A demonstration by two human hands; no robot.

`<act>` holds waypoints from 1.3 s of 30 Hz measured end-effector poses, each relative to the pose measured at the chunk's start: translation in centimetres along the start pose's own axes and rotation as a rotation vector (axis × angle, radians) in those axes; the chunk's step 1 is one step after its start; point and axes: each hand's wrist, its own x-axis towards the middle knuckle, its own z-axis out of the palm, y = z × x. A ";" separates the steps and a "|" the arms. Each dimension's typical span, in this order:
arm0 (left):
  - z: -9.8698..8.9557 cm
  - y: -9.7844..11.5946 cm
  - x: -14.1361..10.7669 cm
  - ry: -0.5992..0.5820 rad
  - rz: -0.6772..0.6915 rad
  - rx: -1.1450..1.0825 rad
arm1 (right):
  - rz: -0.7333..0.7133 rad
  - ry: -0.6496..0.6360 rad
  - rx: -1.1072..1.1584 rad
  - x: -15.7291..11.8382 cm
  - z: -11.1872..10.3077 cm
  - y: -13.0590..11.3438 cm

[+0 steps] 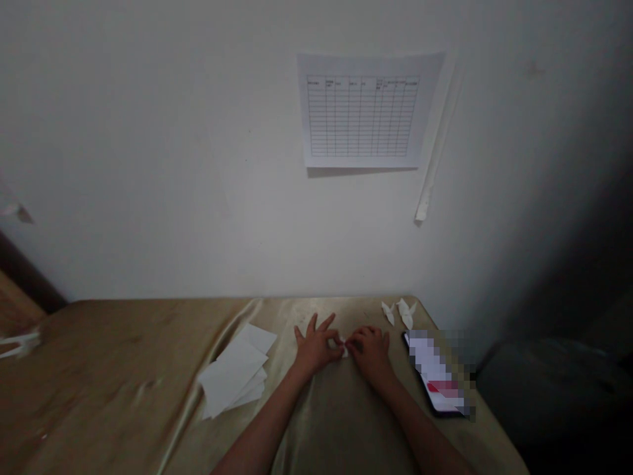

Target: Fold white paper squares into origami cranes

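Between my two hands is a small piece of folded white paper, mostly covered by the fingers. My left hand pinches its left side with thumb and index finger, the other fingers fanned out. From the right, my right hand grips the same paper with its fingertips, fingers curled. Left of my hands lies a loose stack of white paper sheets. Two small folded paper figures, one beside a larger one, stand at the table's back right corner.
A phone with a lit, partly pixelated screen lies at the right edge. The table wears a shiny tan cloth with folds and meets a white wall. A printed table sheet hangs there, with a white strip beside it.
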 end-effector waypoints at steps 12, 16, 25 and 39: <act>0.5 -0.7 -1.1 0.015 0.044 0.015 | -0.022 0.003 0.020 -0.1 -0.1 0.1; 0.5 -0.9 -1.3 0.025 0.030 0.018 | -0.034 0.009 0.000 -0.2 -0.3 0.1; 0.4 -0.6 -1.3 0.053 -0.002 -0.013 | -0.080 -0.029 0.029 0.0 -0.7 0.8; 0.0 -0.4 -1.3 0.069 -0.043 -0.007 | -0.037 -0.020 -0.020 -0.3 -1.0 0.5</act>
